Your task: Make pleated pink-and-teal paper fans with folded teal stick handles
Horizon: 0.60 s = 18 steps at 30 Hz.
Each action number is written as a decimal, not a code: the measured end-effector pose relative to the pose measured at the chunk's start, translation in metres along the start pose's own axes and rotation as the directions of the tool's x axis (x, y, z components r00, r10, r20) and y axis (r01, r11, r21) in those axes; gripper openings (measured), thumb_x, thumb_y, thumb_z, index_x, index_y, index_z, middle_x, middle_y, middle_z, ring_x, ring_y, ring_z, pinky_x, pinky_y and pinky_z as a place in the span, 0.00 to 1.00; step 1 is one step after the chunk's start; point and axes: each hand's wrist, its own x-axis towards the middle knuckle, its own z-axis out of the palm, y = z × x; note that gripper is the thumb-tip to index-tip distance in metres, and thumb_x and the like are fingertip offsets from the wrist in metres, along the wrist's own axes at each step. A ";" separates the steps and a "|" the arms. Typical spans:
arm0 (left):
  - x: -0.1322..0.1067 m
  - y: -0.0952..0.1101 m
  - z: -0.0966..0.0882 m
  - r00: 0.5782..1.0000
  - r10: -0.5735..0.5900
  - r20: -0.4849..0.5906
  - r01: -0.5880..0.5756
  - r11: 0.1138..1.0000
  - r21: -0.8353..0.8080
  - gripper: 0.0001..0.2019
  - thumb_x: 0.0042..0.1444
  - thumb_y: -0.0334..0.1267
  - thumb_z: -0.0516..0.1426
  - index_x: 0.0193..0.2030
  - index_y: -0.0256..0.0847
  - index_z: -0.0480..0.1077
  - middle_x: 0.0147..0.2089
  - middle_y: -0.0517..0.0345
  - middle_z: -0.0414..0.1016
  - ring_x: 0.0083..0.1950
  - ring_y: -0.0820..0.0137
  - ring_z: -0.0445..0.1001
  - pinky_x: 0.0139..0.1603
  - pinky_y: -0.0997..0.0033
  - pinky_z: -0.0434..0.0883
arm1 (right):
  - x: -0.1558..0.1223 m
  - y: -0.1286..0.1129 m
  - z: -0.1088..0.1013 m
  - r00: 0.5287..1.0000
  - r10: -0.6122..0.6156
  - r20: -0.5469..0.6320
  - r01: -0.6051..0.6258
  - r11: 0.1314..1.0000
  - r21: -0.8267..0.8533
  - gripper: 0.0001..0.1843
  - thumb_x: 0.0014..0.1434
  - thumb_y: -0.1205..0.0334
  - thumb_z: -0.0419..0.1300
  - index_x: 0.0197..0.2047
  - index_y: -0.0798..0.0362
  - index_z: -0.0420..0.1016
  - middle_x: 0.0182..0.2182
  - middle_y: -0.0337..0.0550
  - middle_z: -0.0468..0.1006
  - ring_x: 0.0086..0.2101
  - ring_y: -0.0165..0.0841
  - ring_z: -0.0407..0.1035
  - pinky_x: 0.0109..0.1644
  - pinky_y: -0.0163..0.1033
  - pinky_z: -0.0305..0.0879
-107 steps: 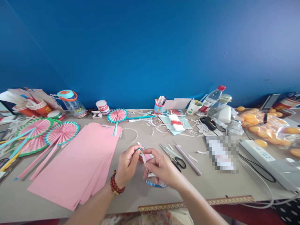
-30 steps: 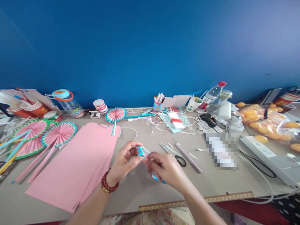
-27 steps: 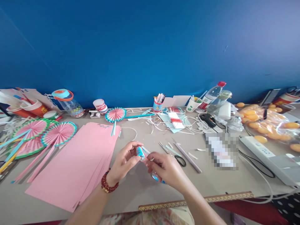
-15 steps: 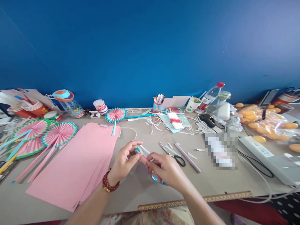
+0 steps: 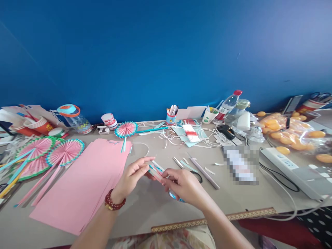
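Note:
Between both hands is a narrow folded pink paper strip (image 5: 156, 174) with blue at its far end. My left hand (image 5: 133, 176), with a red bead bracelet at the wrist, pinches that far end between thumb and fingers. Its nearer end sits in the closed fingers of my right hand (image 5: 183, 183). Partly hidden below the right hand lies a round blue and white object (image 5: 172, 195), perhaps a tape roll. Black-handled scissors (image 5: 178, 162) and a pale purple pen-like stick (image 5: 206, 174) rest beyond that hand.
A stack of pink paper (image 5: 83, 180) lies left, near several finished pleated paper fans (image 5: 66, 152). Along the wall stand a pen holder (image 5: 171, 119), a paper cup (image 5: 209, 115) and a water bottle (image 5: 229, 105). A white power strip (image 5: 281, 169) lies right, with cables.
My left hand has shifted slightly left and its fingers have straightened, exposing more of the paper strip. My right hand keeps its grip. The whole view has moved a little.

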 end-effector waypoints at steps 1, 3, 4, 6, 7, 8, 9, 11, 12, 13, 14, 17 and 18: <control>-0.002 0.004 -0.001 1.000 0.010 -0.008 -0.009 0.997 0.076 0.21 0.69 0.48 0.48 0.63 0.41 0.65 0.43 0.53 0.81 0.46 0.63 0.79 0.51 0.64 0.71 | -0.001 -0.001 -0.001 1.000 -0.007 0.009 0.007 1.000 -0.025 0.10 0.65 0.59 0.53 0.35 0.48 0.75 0.26 0.31 0.81 0.18 0.24 0.69 0.27 0.29 0.59; -0.006 0.014 -0.001 0.994 0.104 -0.024 -0.093 0.953 0.287 0.22 0.67 0.50 0.51 0.62 0.43 0.65 0.55 0.50 0.77 0.56 0.61 0.74 0.56 0.62 0.69 | -0.002 -0.004 -0.003 0.999 -0.023 0.024 0.025 0.995 -0.100 0.10 0.64 0.61 0.54 0.35 0.48 0.76 0.27 0.32 0.82 0.18 0.25 0.70 0.29 0.29 0.58; -0.008 0.020 0.001 0.985 0.169 -0.009 -0.151 0.901 0.407 0.23 0.65 0.51 0.53 0.62 0.44 0.66 0.59 0.50 0.74 0.59 0.60 0.72 0.59 0.61 0.67 | -0.002 -0.006 -0.003 0.999 -0.031 0.025 0.034 0.988 -0.152 0.09 0.64 0.62 0.55 0.36 0.48 0.77 0.27 0.33 0.82 0.19 0.25 0.71 0.29 0.30 0.56; -0.011 0.034 0.008 0.964 0.248 0.092 -0.251 0.747 0.615 0.24 0.58 0.54 0.60 0.57 0.43 0.69 0.59 0.49 0.73 0.61 0.56 0.70 0.61 0.58 0.66 | -0.001 -0.008 -0.001 0.999 -0.052 0.004 0.051 0.958 -0.282 0.08 0.63 0.63 0.56 0.37 0.48 0.78 0.27 0.36 0.83 0.23 0.28 0.73 0.29 0.31 0.53; -0.012 0.040 0.011 0.961 0.228 0.154 -0.269 0.668 0.694 0.21 0.57 0.53 0.62 0.51 0.43 0.72 0.53 0.50 0.77 0.56 0.56 0.73 0.56 0.57 0.68 | 0.000 -0.009 0.001 0.998 -0.068 -0.011 0.060 0.933 -0.354 0.08 0.64 0.63 0.57 0.37 0.48 0.78 0.28 0.38 0.83 0.26 0.30 0.75 0.28 0.32 0.50; -0.012 0.045 0.015 0.960 0.204 0.191 -0.276 0.593 0.756 0.15 0.58 0.51 0.62 0.45 0.42 0.74 0.45 0.53 0.79 0.49 0.57 0.75 0.51 0.58 0.69 | 0.001 -0.009 0.004 0.996 -0.088 -0.026 0.069 0.904 -0.423 0.08 0.64 0.62 0.57 0.37 0.48 0.78 0.29 0.40 0.83 0.28 0.32 0.76 0.28 0.33 0.48; -0.012 0.050 0.018 0.962 0.183 0.201 -0.268 0.531 0.804 0.10 0.61 0.46 0.60 0.41 0.42 0.74 0.41 0.54 0.79 0.46 0.58 0.76 0.48 0.58 0.69 | 0.002 -0.009 0.006 0.993 -0.110 -0.038 0.078 0.873 -0.482 0.09 0.65 0.60 0.56 0.38 0.48 0.78 0.29 0.41 0.83 0.29 0.34 0.76 0.27 0.34 0.45; -0.011 0.053 0.021 0.969 0.155 0.191 -0.241 0.451 0.860 0.08 0.65 0.38 0.55 0.37 0.42 0.74 0.35 0.56 0.79 0.40 0.60 0.77 0.44 0.60 0.69 | 0.004 -0.007 0.010 0.988 -0.142 -0.066 0.081 0.822 -0.564 0.10 0.66 0.59 0.54 0.41 0.48 0.77 0.29 0.43 0.83 0.29 0.35 0.77 0.27 0.36 0.42; -0.011 0.053 0.021 0.973 0.151 0.177 -0.226 0.438 0.870 0.09 0.66 0.36 0.53 0.37 0.42 0.74 0.34 0.56 0.79 0.40 0.60 0.77 0.43 0.61 0.68 | 0.005 -0.006 0.012 0.984 -0.158 -0.084 0.079 0.808 -0.584 0.10 0.67 0.59 0.54 0.44 0.48 0.76 0.29 0.42 0.83 0.29 0.36 0.77 0.27 0.37 0.41; -0.010 0.051 0.020 0.975 0.150 0.164 -0.214 0.444 0.870 0.10 0.67 0.36 0.53 0.37 0.43 0.75 0.35 0.55 0.80 0.40 0.60 0.78 0.43 0.62 0.68 | 0.005 -0.004 0.013 0.979 -0.176 -0.101 0.082 0.800 -0.594 0.11 0.66 0.60 0.53 0.48 0.48 0.74 0.29 0.42 0.83 0.28 0.36 0.76 0.27 0.37 0.41; -0.011 0.048 0.019 0.978 0.148 0.148 -0.201 0.466 0.862 0.10 0.67 0.37 0.52 0.39 0.44 0.76 0.36 0.55 0.80 0.41 0.60 0.78 0.43 0.62 0.68 | 0.005 -0.003 0.014 0.974 -0.195 -0.112 0.091 0.796 -0.598 0.12 0.66 0.61 0.53 0.51 0.48 0.72 0.29 0.42 0.83 0.29 0.36 0.76 0.27 0.37 0.41; -0.013 0.031 0.016 0.988 0.122 0.091 -0.145 0.578 0.803 0.10 0.67 0.39 0.53 0.47 0.45 0.75 0.42 0.54 0.82 0.46 0.59 0.79 0.44 0.65 0.68 | 0.006 0.003 0.016 0.966 -0.236 -0.107 0.129 0.796 -0.591 0.15 0.65 0.64 0.53 0.55 0.51 0.68 0.31 0.42 0.83 0.31 0.36 0.77 0.27 0.37 0.43; -0.014 0.024 0.016 0.992 0.097 0.075 -0.119 0.617 0.778 0.10 0.67 0.39 0.52 0.47 0.45 0.74 0.43 0.54 0.82 0.46 0.59 0.79 0.44 0.65 0.68 | 0.006 0.005 0.017 0.967 -0.237 -0.096 0.137 0.798 -0.587 0.15 0.65 0.64 0.52 0.54 0.51 0.68 0.32 0.42 0.83 0.31 0.36 0.77 0.28 0.37 0.45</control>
